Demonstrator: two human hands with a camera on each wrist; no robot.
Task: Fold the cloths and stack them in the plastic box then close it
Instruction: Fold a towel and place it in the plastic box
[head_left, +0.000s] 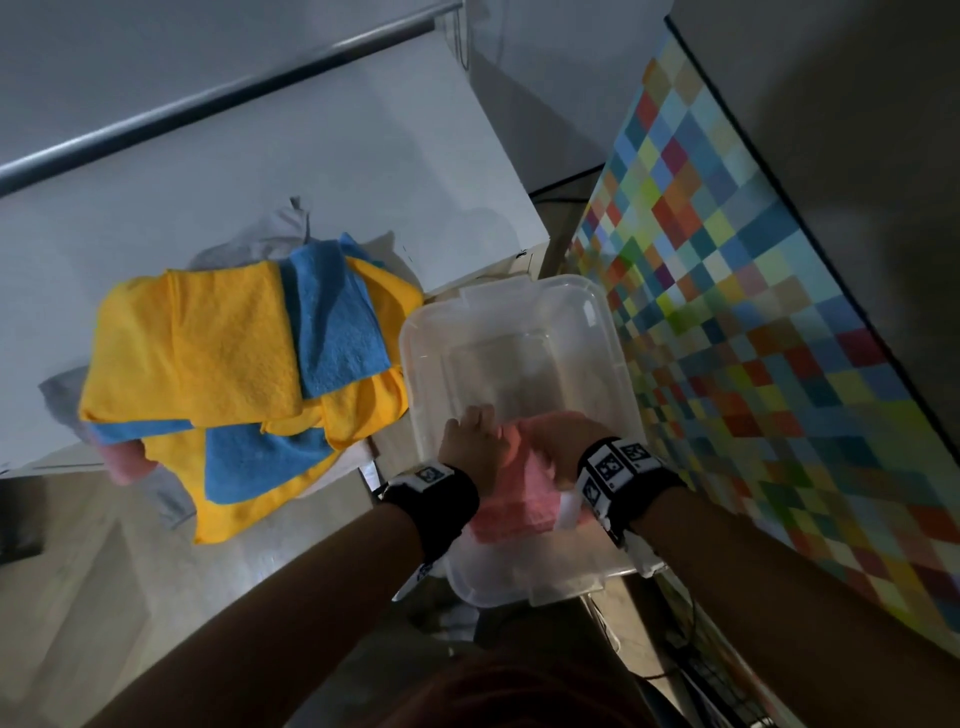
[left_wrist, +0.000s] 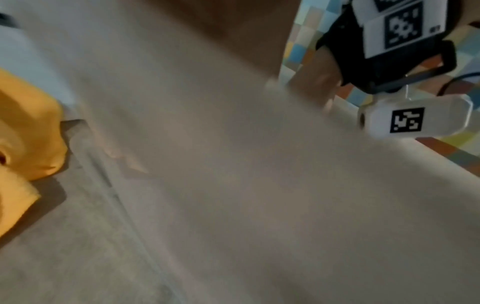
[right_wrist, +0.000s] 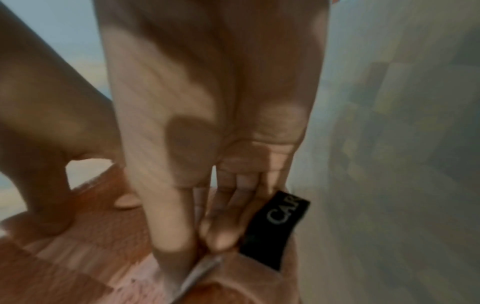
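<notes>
far left of my fingers: pile of yellow and blue cloths (head_left: 234, 353) on table (head_left: 311, 156), waiting for folding. my left hand (head_left: 470, 441) lies flat, fingers relaxed, pressing pink cloth (head_left: 511, 499) down inside plastic box (head_left: 587, 332) so fold holds. my right hand (head_left: 563, 441) pinches cloth edge beside black label (right_wrist: 275, 228), squaring it.

The room is dim, and the forearms nearest the camera fall almost into darkness. The yellow cloths (head_left: 208, 343) to the left of the hands catch the most light. Straight edges bend toward the corners of the head view. Both wrist views are soft and smeared — the left one worst, a grey-beige blur.
</notes>
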